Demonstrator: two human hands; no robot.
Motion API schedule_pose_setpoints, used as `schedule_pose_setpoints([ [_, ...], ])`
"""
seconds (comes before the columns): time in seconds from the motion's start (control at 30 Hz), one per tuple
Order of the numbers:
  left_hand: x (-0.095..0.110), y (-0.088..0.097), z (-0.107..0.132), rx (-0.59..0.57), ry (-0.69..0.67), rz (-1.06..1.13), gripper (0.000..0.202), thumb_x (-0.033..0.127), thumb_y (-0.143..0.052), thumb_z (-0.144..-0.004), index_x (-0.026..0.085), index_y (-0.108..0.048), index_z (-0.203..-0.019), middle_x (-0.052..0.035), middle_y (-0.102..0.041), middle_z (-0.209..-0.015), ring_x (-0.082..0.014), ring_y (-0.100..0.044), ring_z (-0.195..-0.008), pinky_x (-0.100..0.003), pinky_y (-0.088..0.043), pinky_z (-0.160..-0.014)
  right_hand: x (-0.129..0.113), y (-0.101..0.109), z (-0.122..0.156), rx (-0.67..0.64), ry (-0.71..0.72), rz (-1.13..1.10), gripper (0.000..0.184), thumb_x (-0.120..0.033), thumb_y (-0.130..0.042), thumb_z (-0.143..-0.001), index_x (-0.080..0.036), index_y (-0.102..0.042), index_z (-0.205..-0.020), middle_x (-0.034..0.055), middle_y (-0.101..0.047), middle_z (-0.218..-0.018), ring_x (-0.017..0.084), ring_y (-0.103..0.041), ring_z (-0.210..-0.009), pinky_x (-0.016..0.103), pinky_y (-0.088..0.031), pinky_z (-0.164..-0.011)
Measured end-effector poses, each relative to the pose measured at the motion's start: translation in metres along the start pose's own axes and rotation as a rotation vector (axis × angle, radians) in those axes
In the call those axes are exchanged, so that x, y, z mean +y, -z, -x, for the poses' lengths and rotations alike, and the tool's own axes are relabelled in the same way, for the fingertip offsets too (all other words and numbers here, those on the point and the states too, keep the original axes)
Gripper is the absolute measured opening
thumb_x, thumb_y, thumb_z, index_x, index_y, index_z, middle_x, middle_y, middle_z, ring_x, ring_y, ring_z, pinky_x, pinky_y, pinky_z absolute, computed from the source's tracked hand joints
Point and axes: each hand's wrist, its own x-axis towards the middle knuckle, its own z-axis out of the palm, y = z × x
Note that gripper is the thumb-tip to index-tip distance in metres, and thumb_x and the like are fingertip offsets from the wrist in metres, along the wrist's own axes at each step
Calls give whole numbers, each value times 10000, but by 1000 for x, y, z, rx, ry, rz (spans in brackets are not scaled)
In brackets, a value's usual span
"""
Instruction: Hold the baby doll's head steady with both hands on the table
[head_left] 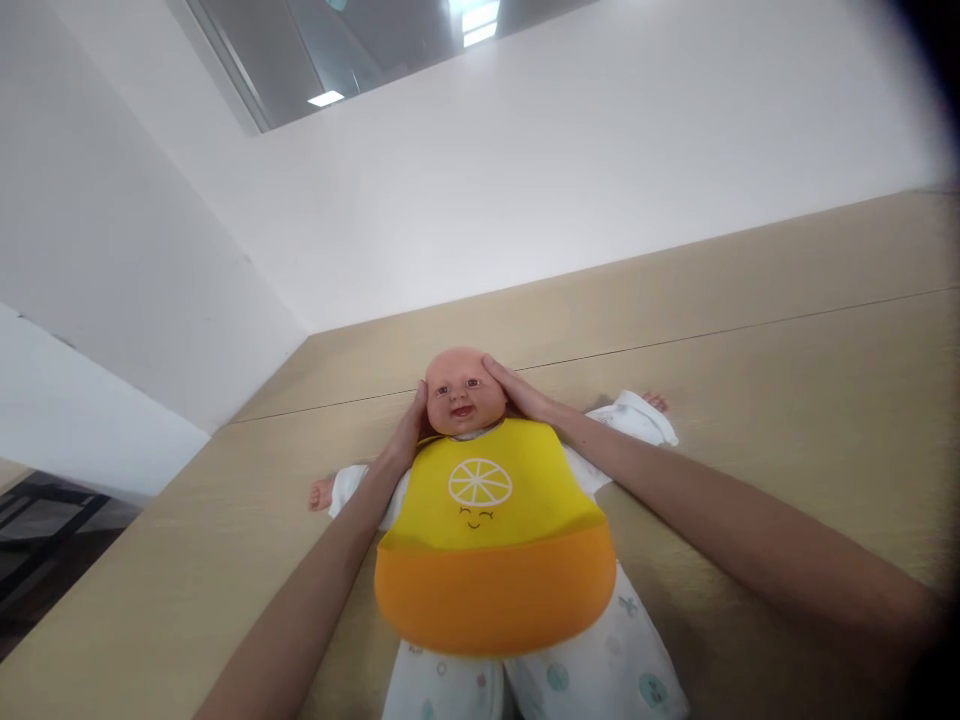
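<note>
- Found the doll (465, 402) face-up on the surface (795, 400), with arms spread wide and legs running out of view below.
- Cupped the head (456, 368) between the left hand (409, 428) and the right hand (521, 392); with some fingers hidden, could not tell whether gripping or merely resting there.
- Risked rolling the head sideways, through heavier pressure from one palm than from the other.
- Risked wrenching the neck by lifting at the head alone, with the trunk left unsupported.
- Saw the bib (484, 475) spread over the chest, close up under the chin, but could not see any fastening behind. Judged it liable to slide or sit askew if left loose, or to pinch the neck if drawn too tight.
- Saw the orange pocket (495, 590) between both forearms, above the outfit (637, 650); risked pulling the bib crooked by brushing the pocket.
- Noted both forearms crossing over the doll's arms; risked snagging a white sleeve (637, 418) and dragging the doll askew.
</note>
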Motion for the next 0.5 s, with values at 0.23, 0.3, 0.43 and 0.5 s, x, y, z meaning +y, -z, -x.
schedule_pose_setpoints([
  [0.23, 4, -1, 0, 180, -28, -71, 794, 787, -471, -834, 188, -629, -1331, -102, -635, -1325, -320, -468, -1379, -419, -371, -1188, 4, 10, -11, -54, -39, -39, 653, -665, -410, -967, -151, -576, -1333, 130, -581, -1330, 231, -611, -1196, 423, -459, -1131],
  [0.3, 4, -2, -1, 181, -25, -70, 782, 773, -459, -850, 188, -621, -1343, -98, -634, -1326, -324, -488, -1362, -425, -388, -1177, 10, 18, -19, 2, -35, -33, 636, -660, -400, -972, -143, -600, -1281, 135, -595, -1306, 230, -631, -1157, 423, -476, -1109],
  [0.43, 6, -5, 0, 160, -6, -37, 732, 710, -412, -907, 165, -611, -1354, -102, -624, -1340, -325, -516, -1336, -429, -394, -1171, 19, 30, -34, 160, 28, 57, 446, -526, -529, -952, -147, -655, -1151, 101, -640, -1236, 210, -653, -1087, 397, -504, -1069],
  [0.5, 7, -6, 2, 102, -31, 7, 739, 702, -387, -922, 162, -578, -1389, -107, -609, -1361, -311, -521, -1333, -425, -374, -1186, 19, 31, -37, 205, 76, 115, 324, -403, -594, -917, -141, -673, -1089, 82, -653, -1212, 205, -652, -1079, 366, -520, -1043],
])
